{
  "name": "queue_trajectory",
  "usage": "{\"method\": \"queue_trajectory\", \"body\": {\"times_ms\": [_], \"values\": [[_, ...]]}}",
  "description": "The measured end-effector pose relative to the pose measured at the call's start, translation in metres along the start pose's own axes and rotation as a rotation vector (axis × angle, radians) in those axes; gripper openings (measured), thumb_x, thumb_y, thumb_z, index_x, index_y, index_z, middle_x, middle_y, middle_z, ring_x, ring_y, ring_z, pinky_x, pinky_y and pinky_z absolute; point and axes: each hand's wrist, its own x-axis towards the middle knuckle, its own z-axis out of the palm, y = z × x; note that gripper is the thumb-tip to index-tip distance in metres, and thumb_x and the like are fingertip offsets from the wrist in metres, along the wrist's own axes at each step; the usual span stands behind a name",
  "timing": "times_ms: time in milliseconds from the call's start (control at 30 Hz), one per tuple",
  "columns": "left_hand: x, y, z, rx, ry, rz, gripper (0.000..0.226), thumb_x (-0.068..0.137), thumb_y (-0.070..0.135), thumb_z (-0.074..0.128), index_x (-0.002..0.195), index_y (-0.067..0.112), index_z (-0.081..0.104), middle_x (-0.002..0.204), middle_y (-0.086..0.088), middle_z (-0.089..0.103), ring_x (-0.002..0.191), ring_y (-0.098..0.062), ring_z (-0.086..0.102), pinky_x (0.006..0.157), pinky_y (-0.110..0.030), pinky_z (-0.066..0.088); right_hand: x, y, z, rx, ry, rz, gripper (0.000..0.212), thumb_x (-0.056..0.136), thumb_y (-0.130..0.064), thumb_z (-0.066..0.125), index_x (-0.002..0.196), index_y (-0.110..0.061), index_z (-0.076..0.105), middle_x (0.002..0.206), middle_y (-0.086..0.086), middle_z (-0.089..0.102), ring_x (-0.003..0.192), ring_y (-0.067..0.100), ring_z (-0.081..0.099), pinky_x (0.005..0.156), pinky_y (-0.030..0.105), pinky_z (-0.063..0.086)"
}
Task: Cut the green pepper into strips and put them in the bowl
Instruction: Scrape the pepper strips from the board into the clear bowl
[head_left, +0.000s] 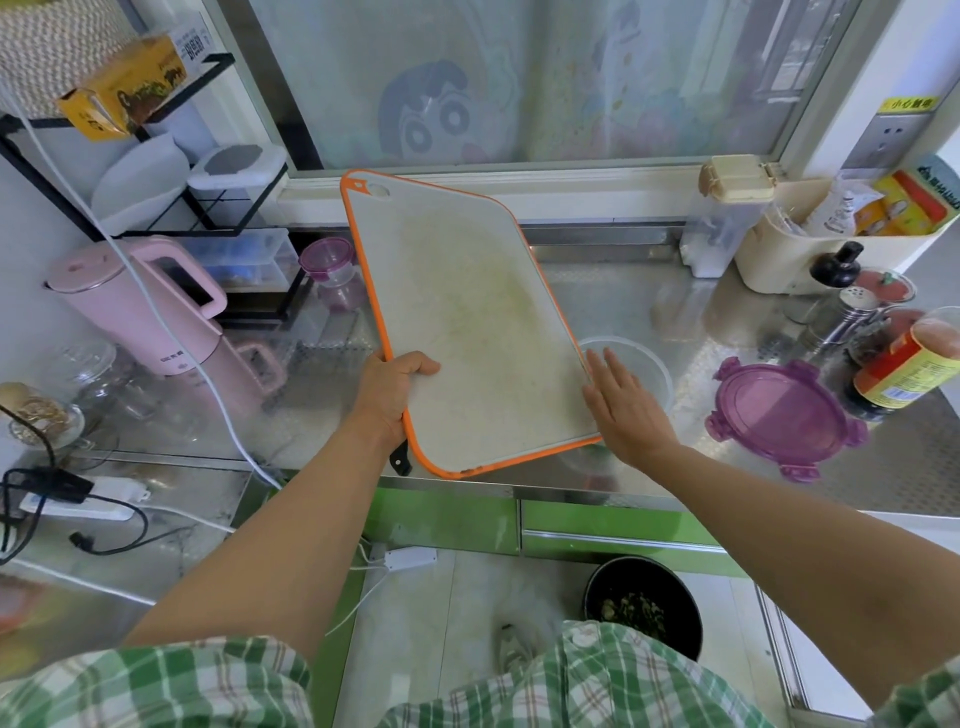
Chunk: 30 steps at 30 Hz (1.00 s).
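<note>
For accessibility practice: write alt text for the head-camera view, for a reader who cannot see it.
A person holds an orange-rimmed white cutting board tilted over a clear bowl on a counter, the left hand gripping its left edge and the right hand flat at its right edge. A purple lid lies right of the bowl.

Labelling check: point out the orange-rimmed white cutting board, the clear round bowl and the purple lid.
orange-rimmed white cutting board (467, 322), head view, bare face.
clear round bowl (653, 370), head view, right side.
purple lid (779, 410), head view, centre.
</note>
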Motion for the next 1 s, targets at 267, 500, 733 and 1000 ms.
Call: {"method": "queue_trajectory", "body": {"times_ms": [267, 500, 733, 1000], "values": [[0.000, -0.001, 0.000, -0.029, 0.009, 0.015, 0.042, 0.072, -0.008, 0.062, 0.114, -0.006, 0.060, 0.106, -0.020, 0.067, 0.087, -0.035, 0.067, 0.072, -0.042, 0.058, -0.001, -0.007, -0.002, -0.023, -0.040, -0.078, 0.051, 0.103, -0.041, 0.027, 0.151, -0.026, 0.025, 0.160, 0.004, 0.015, 0.144, 0.027, 0.021, 0.116, 0.041, 0.019], [0.003, -0.002, -0.001, -0.029, 0.021, 0.034, 0.034, 0.078, -0.012, 0.056, 0.111, -0.004, 0.060, 0.101, -0.017, 0.068, 0.083, -0.032, 0.067, 0.069, -0.038, 0.058, -0.007, -0.006, -0.003, 0.016, -0.065, -0.209, 0.054, 0.103, -0.038, 0.027, 0.153, -0.023, 0.015, 0.161, -0.005, 0.010, 0.146, 0.016, 0.019, 0.116, 0.033, 0.018], [0.002, -0.006, -0.005, -0.013, 0.027, 0.027, 0.031, 0.077, -0.011, 0.057, 0.107, -0.002, 0.061, 0.098, -0.015, 0.068, 0.085, -0.033, 0.067, 0.070, -0.040, 0.057, -0.004, -0.006, 0.005, 0.027, -0.040, -0.068, 0.059, 0.103, -0.040, 0.025, 0.154, -0.013, 0.009, 0.162, 0.001, 0.002, 0.148, 0.016, 0.011, 0.117, 0.034, 0.015], [-0.002, -0.008, -0.005, -0.059, 0.046, 0.011, 0.044, 0.073, -0.009, 0.060, 0.117, -0.010, 0.057, 0.105, -0.020, 0.067, 0.091, -0.037, 0.065, 0.079, -0.047, 0.057, -0.002, 0.007, 0.006, 0.000, -0.033, 0.087, 0.060, 0.103, -0.042, 0.022, 0.153, -0.011, 0.014, 0.161, 0.009, 0.012, 0.146, 0.023, 0.016, 0.118, 0.040, 0.018]]}}
